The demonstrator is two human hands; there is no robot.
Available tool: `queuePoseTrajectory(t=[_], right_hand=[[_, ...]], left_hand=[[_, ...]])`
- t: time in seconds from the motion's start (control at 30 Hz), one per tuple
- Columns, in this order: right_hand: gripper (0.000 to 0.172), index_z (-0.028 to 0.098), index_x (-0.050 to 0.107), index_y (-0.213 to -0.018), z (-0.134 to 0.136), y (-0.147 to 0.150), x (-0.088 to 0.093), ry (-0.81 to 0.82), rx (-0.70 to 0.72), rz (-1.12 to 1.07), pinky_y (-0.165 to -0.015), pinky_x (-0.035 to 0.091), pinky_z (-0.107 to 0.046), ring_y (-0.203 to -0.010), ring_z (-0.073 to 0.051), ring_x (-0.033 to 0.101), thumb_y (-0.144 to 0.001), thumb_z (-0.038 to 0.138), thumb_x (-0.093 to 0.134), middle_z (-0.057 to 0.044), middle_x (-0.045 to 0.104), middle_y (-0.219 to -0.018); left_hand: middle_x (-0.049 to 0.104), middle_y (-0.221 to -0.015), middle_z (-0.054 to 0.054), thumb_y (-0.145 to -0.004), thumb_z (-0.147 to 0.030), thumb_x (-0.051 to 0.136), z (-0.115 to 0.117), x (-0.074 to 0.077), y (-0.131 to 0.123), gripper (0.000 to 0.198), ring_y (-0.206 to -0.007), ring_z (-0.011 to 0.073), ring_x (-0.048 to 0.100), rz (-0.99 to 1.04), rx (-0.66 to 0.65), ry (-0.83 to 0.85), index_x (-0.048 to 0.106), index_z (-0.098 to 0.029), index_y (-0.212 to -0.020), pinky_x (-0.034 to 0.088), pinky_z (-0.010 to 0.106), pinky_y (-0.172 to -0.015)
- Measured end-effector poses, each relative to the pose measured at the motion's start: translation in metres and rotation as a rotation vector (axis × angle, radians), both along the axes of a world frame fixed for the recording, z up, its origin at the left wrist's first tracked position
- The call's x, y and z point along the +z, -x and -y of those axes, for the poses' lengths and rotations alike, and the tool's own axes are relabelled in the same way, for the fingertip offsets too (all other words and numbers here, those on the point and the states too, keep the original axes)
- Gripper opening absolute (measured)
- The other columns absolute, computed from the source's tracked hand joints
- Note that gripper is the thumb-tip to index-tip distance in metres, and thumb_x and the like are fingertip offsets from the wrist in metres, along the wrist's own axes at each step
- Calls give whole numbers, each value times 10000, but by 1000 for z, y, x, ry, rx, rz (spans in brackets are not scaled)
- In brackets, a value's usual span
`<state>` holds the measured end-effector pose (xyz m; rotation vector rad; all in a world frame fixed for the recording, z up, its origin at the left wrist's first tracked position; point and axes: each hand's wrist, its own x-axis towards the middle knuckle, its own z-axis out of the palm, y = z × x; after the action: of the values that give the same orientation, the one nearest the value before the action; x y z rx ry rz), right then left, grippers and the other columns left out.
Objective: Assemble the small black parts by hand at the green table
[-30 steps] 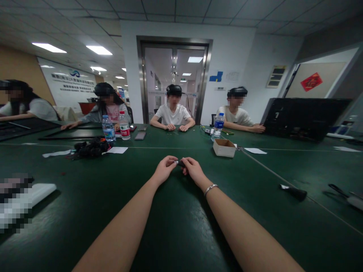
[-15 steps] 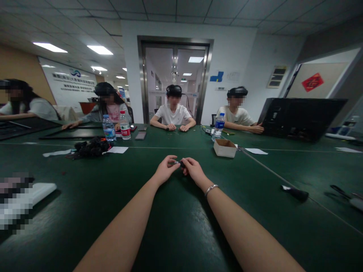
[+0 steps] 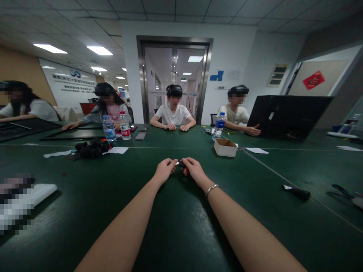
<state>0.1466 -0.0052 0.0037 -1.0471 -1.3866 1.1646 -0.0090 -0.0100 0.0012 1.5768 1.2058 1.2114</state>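
Over the worktop, the left hand pinched the silver end of a small piece, and the right hand was clamped on its black end. A sign bore a wave logo and blurred Chinese characters; the red label on a bottle had white writing too small to read.

Bare forearms — one silver bracelet

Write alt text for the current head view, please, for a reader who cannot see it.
A person's left hand and right hand hold a small black and silver part at a green table. Beyond are four people, bottles and a box.
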Motion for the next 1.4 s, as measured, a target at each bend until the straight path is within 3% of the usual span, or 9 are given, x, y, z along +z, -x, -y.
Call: queuePoseTrajectory(t=[0.13, 0.27, 0.4, 0.73, 0.87, 0.97, 1.1, 1.4], right_hand=[[305, 163, 578, -831, 1, 0, 0, -7, -9, -15, -436, 408, -198, -440, -77, 503, -743, 454, 596, 40, 551, -562], [304, 166, 567, -824, 1, 0, -1, -2, -3, -40, -430, 402, -196, -438, -77, 502, -737, 456, 596, 42, 549, -558], [314, 163, 573, -825, 0, 0, -1, 8, -7, -37, -423, 398, -197, -431, -78, 499, -727, 461, 597, 41, 551, -551], [299, 155, 592, -809, -1, 1, 0, 9, -10, -14, -435, 402, -200, -441, -76, 495, -718, 440, 598, 35, 557, -561], [298, 155, 594, -804, -1, 0, -1, -3, -6, -13, -432, 396, -199, -438, -76, 493, -717, 440, 597, 38, 549, -548], [302, 156, 604, -817, -1, -1, -1, 1, 2, -9, -433, 402, -206, -430, -75, 495, -725, 443, 587, 32, 562, -571], [281, 158, 612, -818, 0, -1, 0, 2, 5, -11, -435, 409, -205, -438, -74, 501, -737, 425, 579, 25, 575, -601], [223, 159, 615, -805, 3, -1, 4, 11, -12, 1, -440, 417, -196, -447, -71, 502, -755, 373, 576, 25, 573, -598]], left_hand=[[602, -693, 7, -775, -514, 533, 1, -4, -4, 322, -652, 153, 550, -103, 16, -86, 597, -198, -786, 420, 278, -650], [583, -705, 28, -802, -513, 486, 2, -5, -4, 355, -671, 160, 542, -174, 47, -115, 590, -193, -686, 416, 285, -674], [606, -848, 29, -779, -482, 533, 2, -2, -3, 301, -697, 140, 560, -107, 49, -123, 580, -199, -872, 431, 269, -673], [592, -629, 20, -816, -599, 346, 0, -1, -3, 509, -611, 156, 552, -300, 69, -36, 570, -181, -633, 418, 281, -650], [624, -727, 16, -786, -570, 430, 2, 1, -2, 419, -665, 154, 570, -243, 42, -64, 597, -186, -763, 417, 267, -646], [609, -672, 25, -798, -582, 385, 3, 2, -1, 470, -648, 160, 562, -252, 8, -15, 585, -175, -675, 419, 272, -639], [624, -746, 28, -788, -557, 416, 2, 2, -1, 416, -680, 162, 578, -182, 7, 6, 585, -179, -750, 426, 264, -628], [630, -715, 29, -797, -589, 381, 3, 2, -2, 479, -665, 157, 557, -283, -6, -25, 605, -174, -714, 412, 262, -635]])
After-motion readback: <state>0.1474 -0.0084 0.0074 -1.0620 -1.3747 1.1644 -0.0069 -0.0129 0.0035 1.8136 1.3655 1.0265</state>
